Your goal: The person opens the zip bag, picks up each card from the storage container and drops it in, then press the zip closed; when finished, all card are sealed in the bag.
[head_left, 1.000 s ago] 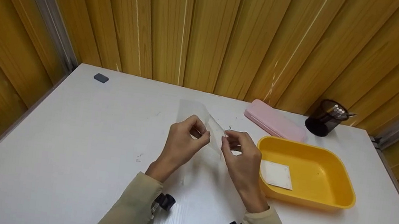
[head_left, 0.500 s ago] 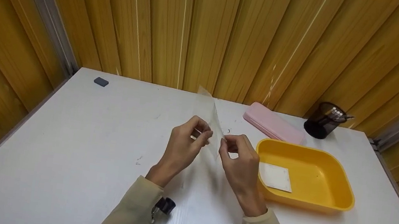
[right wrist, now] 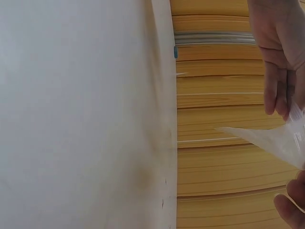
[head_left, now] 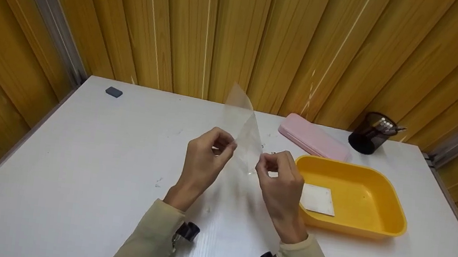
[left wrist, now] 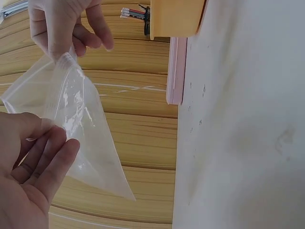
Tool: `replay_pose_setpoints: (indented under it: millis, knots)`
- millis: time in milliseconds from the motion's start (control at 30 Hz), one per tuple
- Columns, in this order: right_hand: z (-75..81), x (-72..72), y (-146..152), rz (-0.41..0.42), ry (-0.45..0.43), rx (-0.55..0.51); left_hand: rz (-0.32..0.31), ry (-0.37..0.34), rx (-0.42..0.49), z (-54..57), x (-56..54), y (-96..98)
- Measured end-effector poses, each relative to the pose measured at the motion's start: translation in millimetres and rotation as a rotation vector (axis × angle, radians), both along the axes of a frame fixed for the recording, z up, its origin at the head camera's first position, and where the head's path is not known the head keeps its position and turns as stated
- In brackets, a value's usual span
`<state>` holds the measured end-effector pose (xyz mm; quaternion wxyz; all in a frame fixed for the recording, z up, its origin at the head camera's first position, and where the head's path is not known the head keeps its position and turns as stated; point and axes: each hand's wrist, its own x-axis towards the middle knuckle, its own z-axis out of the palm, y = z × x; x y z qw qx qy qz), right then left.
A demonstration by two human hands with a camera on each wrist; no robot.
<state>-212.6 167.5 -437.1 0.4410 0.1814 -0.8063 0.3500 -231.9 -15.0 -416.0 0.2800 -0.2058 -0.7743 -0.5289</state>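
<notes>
Between my two hands a clear plastic zip bag [head_left: 248,135] is held up above the white table [head_left: 87,181], its far corner pointing upward. My left hand [head_left: 206,156] pinches one side near the mouth with thumb and fingers. On the other side, my right hand [head_left: 282,176] pinches the opposite edge. The left wrist view shows the bag [left wrist: 78,109] spread between the two hands, with zip ridges along its mouth and a pointed corner hanging away. Only part of the bag [right wrist: 271,143] appears in the right wrist view.
A yellow tray [head_left: 399,219] stands close to the right hand, with a white square piece [head_left: 318,199] inside. Behind it lie a pink pencil case [head_left: 313,136] and a black mesh cup [head_left: 365,138] of pens. A dark eraser-like block [head_left: 114,91] sits at the back left.
The bag has turned from lying flatter to standing up, its far corner now higher. My hands have moved slightly apart, and the bag's sides are spread wider.
</notes>
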Motion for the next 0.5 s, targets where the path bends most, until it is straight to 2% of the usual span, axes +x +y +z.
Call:
replay_pose_setpoints:
  millis: [500]
  knots:
    - [6.2,-0.7,4.8,-0.075,-0.016,0.005,0.087,-0.017,-0.016,4.5,1.5,-3.8]
